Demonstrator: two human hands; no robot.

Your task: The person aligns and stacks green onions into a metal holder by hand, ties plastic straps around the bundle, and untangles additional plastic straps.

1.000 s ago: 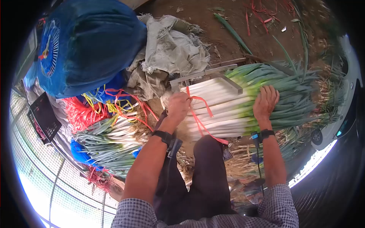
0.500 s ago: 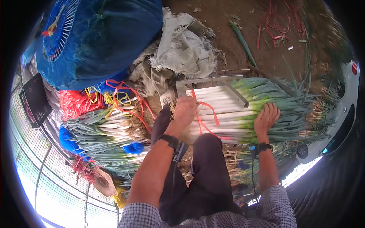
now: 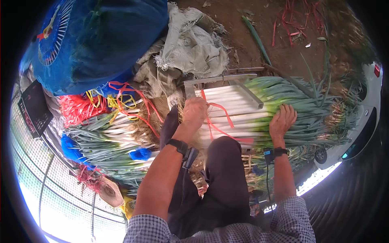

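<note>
A wide bunch of long green onions (image 3: 237, 116) lies across a metal frame (image 3: 252, 97) before my knees, white ends to the left and green leaves to the right. Red plastic ribbon (image 3: 223, 109) crosses the white stalks near their root ends, its loose tails trailing right. At that end, beside the ribbon, my left hand (image 3: 194, 114) is closed, slightly blurred; its fingertips and whatever they grip are hidden. My right hand (image 3: 283, 121) rests on the bunch where white turns to green, fingers laid over the leaves and a little apart.
More green onions (image 3: 105, 135) lie at left with red ribbon strips (image 3: 79, 109) above them. A big blue bundle (image 3: 105, 44) and a pale torn sack (image 3: 190, 48) stand behind. A straw hat (image 3: 110, 192) is lower left; a white car (image 3: 362, 125) is at right.
The view has shifted slightly, moving the scene up and left. My left hand stays at the root ends and blurs a little; my right hand stays on the leaves. The lower ribbon tail has swung right.
</note>
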